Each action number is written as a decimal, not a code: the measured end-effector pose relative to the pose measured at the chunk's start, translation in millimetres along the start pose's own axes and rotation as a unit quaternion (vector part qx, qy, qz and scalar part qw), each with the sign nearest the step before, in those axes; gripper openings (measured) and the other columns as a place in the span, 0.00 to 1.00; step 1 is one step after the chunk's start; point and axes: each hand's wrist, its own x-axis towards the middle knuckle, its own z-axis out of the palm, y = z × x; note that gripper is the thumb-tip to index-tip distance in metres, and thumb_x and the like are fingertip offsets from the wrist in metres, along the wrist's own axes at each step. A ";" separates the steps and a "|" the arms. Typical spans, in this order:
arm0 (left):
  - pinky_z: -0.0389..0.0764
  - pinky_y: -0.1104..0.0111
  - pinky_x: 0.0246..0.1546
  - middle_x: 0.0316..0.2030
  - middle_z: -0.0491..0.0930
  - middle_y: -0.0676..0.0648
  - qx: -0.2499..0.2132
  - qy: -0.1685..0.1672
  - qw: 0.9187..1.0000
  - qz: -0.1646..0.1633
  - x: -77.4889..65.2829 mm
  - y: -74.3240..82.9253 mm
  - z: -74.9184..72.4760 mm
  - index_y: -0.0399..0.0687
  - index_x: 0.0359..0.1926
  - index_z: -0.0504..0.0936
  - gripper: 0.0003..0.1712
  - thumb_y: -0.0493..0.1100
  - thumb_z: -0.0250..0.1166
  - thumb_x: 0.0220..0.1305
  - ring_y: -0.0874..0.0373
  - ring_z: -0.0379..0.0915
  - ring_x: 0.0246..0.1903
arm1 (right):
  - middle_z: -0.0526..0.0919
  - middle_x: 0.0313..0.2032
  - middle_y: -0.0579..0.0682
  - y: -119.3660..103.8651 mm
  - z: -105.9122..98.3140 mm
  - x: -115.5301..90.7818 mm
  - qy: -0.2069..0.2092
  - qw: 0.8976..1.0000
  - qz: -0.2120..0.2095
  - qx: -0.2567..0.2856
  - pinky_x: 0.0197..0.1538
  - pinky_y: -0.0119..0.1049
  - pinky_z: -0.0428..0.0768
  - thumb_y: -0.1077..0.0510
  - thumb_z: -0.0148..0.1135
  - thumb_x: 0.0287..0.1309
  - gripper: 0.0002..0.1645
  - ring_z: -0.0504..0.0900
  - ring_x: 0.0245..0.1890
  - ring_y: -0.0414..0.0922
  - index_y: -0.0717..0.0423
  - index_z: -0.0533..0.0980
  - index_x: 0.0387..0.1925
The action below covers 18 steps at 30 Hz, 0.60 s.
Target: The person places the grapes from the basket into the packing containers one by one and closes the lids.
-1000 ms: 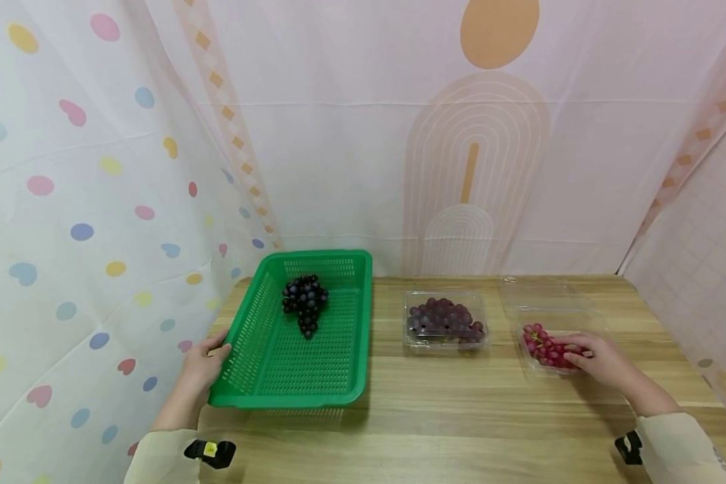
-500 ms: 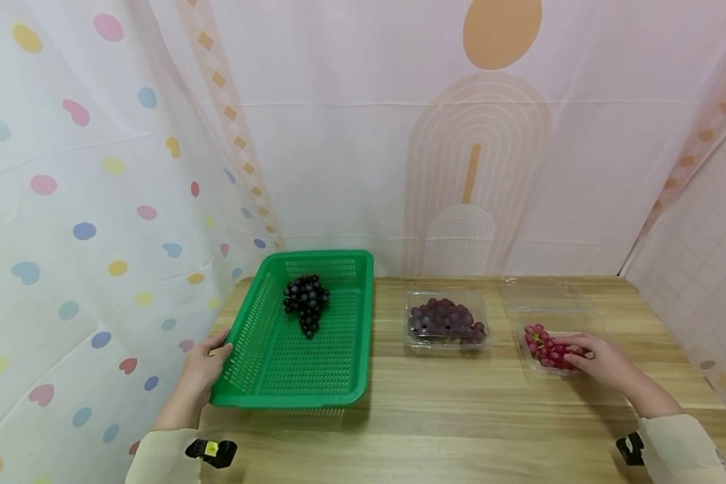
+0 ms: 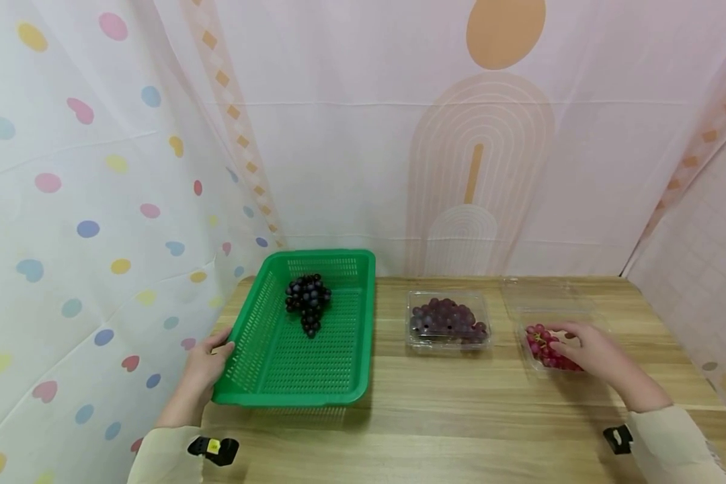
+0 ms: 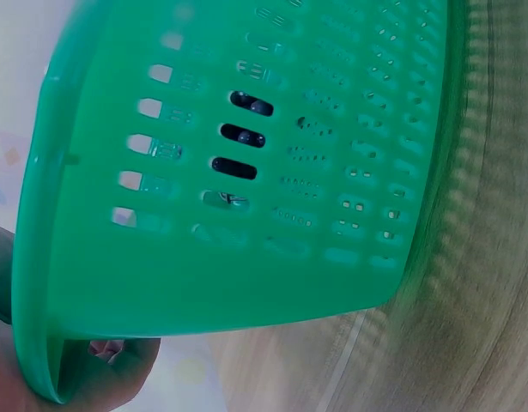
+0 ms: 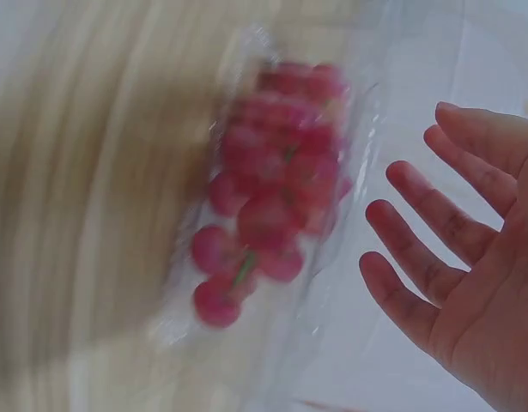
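Observation:
My left hand (image 3: 204,366) grips the left rim of a green perforated plastic basket (image 3: 368,329); in the left wrist view its fingers (image 4: 118,378) curl around that rim. A bunch of black grapes (image 3: 310,299) lies inside, toward the back. On the right, my right hand (image 3: 595,353) hovers over a bunch of red grapes (image 3: 541,341) in a clear plastic box (image 3: 538,296) with its lid folded back. The right wrist view has the fingers (image 5: 435,219) spread and apart from the red grapes (image 5: 272,206), holding nothing.
Between basket and open box stands a lidded clear box holding a bunch of purple grapes (image 3: 450,319). All of it rests on a wooden table (image 3: 448,417). Patterned curtains (image 3: 339,168) close off the back and both sides.
My right hand has come up off the red grapes, its fingers lifting away. The left hand keeps its grip on the basket; the head view has shifted slightly.

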 end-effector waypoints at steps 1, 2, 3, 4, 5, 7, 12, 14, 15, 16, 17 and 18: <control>0.79 0.67 0.32 0.66 0.55 0.32 0.000 -0.002 1.000 0.001 0.1 0.1 0.0 0.41 0.73 0.50 0.30 0.44 0.43 0.75 0.60 0.74 0.33 | 0.74 0.53 0.71 -3.5 -0.1 1.0 0.004 1.000 -0.002 -0.003 0.42 0.61 0.75 0.52 0.60 0.62 0.24 0.75 0.48 0.67 0.61 0.75 0.56; 0.79 0.66 0.31 0.66 0.54 0.31 -0.001 -0.003 1.000 0.002 0.3 0.0 0.0 0.41 0.73 0.50 0.30 0.44 0.43 0.75 0.59 0.74 0.33 | 0.75 0.53 0.71 -6.7 0.0 2.3 0.008 1.000 -0.005 -0.006 0.42 0.61 0.75 0.52 0.60 0.62 0.24 0.76 0.48 0.66 0.61 0.75 0.56; 0.79 0.66 0.31 0.66 0.55 0.32 -0.001 -0.004 1.000 0.002 0.5 0.0 0.2 0.41 0.73 0.50 0.30 0.44 0.43 0.75 0.59 0.74 0.33 | 0.75 0.52 0.70 -10.0 0.3 3.5 0.014 1.000 -0.009 -0.007 0.42 0.60 0.76 0.53 0.60 0.62 0.23 0.77 0.47 0.66 0.61 0.75 0.55; 0.79 0.66 0.31 0.66 0.54 0.32 -0.001 -0.005 1.000 0.002 0.9 0.0 0.1 0.41 0.73 0.50 0.30 0.45 0.43 0.75 0.59 0.74 0.33 | 0.76 0.52 0.69 -13.3 1.0 4.9 0.019 1.000 -0.014 -0.006 0.42 0.60 0.76 0.55 0.61 0.61 0.22 0.77 0.47 0.65 0.61 0.76 0.55; 0.79 0.66 0.31 0.66 0.54 0.32 -0.001 -0.005 1.000 0.002 1.0 -0.1 0.3 0.41 0.73 0.50 0.30 0.44 0.43 0.75 0.59 0.75 0.33 | 0.77 0.51 0.69 -16.0 1.9 6.4 0.024 0.999 -0.021 -0.004 0.42 0.59 0.76 0.56 0.61 0.61 0.22 0.78 0.47 0.65 0.61 0.76 0.54; 0.79 0.66 0.31 0.66 0.55 0.32 0.000 -0.005 1.000 0.003 1.9 -0.2 0.6 0.41 0.73 0.50 0.30 0.44 0.43 0.75 0.59 0.74 0.33 | 0.78 0.51 0.67 -20.5 3.5 9.4 0.037 0.999 -0.037 0.001 0.43 0.57 0.78 0.59 0.62 0.59 0.20 0.78 0.47 0.64 0.61 0.77 0.53; 0.79 0.67 0.31 0.65 0.55 0.32 -0.001 -0.004 1.000 0.005 3.6 -0.2 1.6 0.40 0.73 0.51 0.30 0.44 0.44 0.75 0.60 0.74 0.32 | 0.76 0.52 0.69 -22.8 4.7 14.0 0.067 0.996 -0.046 0.031 0.44 0.58 0.77 0.62 0.61 0.60 0.21 0.76 0.48 0.67 0.64 0.75 0.55; 0.79 0.67 0.31 0.65 0.55 0.32 -0.002 -0.005 1.000 0.006 4.5 -0.3 2.0 0.40 0.73 0.50 0.30 0.44 0.44 0.75 0.60 0.74 0.32 | 0.73 0.54 0.70 -18.5 3.5 13.4 0.086 0.995 -0.032 0.036 0.47 0.62 0.74 0.63 0.60 0.60 0.22 0.72 0.51 0.70 0.66 0.73 0.56; 0.79 0.67 0.30 0.65 0.55 0.32 -0.002 -0.005 1.000 0.006 4.9 -0.2 2.2 0.41 0.73 0.50 0.30 0.44 0.44 0.75 0.60 0.74 0.32 | 0.71 0.55 0.71 -15.0 2.6 12.8 0.098 0.994 -0.023 0.037 0.49 0.64 0.72 0.64 0.59 0.61 0.23 0.70 0.52 0.71 0.67 0.72 0.57; 0.79 0.67 0.30 0.65 0.55 0.32 -0.002 -0.005 1.000 0.005 4.9 0.0 2.6 0.41 0.73 0.51 0.30 0.44 0.44 0.75 0.60 0.74 0.31 | 0.69 0.55 0.73 -10.7 1.8 11.9 0.113 0.993 -0.011 0.034 0.50 0.66 0.70 0.64 0.59 0.61 0.23 0.68 0.53 0.72 0.68 0.71 0.57; 0.79 0.67 0.30 0.65 0.55 0.32 0.000 -0.004 1.000 0.005 4.7 0.3 3.1 0.41 0.73 0.51 0.30 0.44 0.44 0.75 0.60 0.74 0.31 | 0.68 0.55 0.74 -5.3 1.2 10.9 0.130 0.991 -0.002 0.031 0.51 0.68 0.67 0.65 0.58 0.60 0.24 0.66 0.53 0.73 0.69 0.70 0.57; 0.79 0.67 0.30 0.65 0.56 0.32 0.001 -0.003 1.000 0.005 4.5 0.8 3.5 0.41 0.73 0.51 0.30 0.43 0.44 0.75 0.60 0.74 0.31 | 0.67 0.55 0.75 0.5 0.3 9.5 0.144 0.989 0.013 0.023 0.52 0.69 0.65 0.64 0.57 0.61 0.24 0.65 0.53 0.74 0.70 0.69 0.57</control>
